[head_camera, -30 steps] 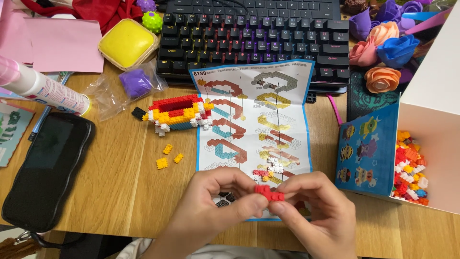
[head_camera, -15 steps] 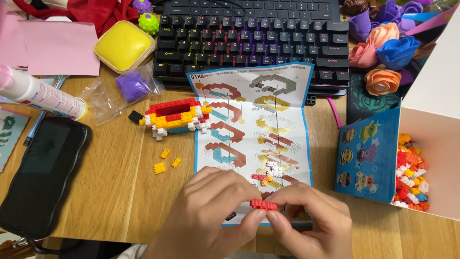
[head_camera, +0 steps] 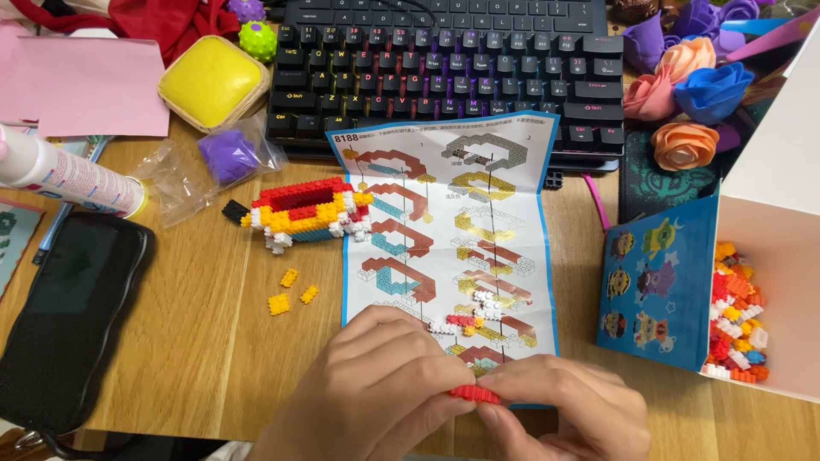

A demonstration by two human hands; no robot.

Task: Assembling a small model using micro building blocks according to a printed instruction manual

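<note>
Head camera looks steeply down, close over the wooden desk (head_camera: 188, 341).

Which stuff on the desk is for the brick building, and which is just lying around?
For the building: red brick piece pinched between left hand and right hand; instruction sheet; half-built model; loose yellow bricks; box of bricks.

Lying about: keyboard; fake roses; yellow tub; black pouch.

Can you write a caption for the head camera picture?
Left hand and right hand pinch small red bricks over an instruction sheet.
</note>
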